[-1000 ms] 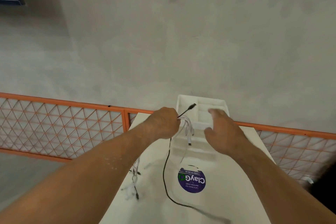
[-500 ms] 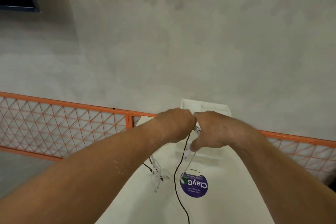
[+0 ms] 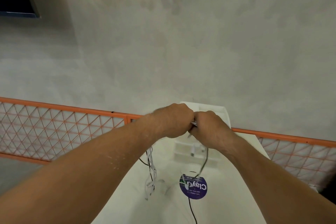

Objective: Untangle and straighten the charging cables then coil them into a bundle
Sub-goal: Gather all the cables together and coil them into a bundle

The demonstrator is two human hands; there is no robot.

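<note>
Your left hand (image 3: 172, 120) and right hand (image 3: 207, 129) meet fist to fist, both clenched on the cables (image 3: 151, 169); strands dangle over the table (image 3: 136, 205).

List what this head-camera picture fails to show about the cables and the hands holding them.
- Head view: the grip of the left hand and right hand on the white cables; the backs of the hands hide the fingers.
- Head view: how many white cables hang, and any knots; blurred.
- Head view: the black cable's near end; cut off by the bottom edge.
</note>
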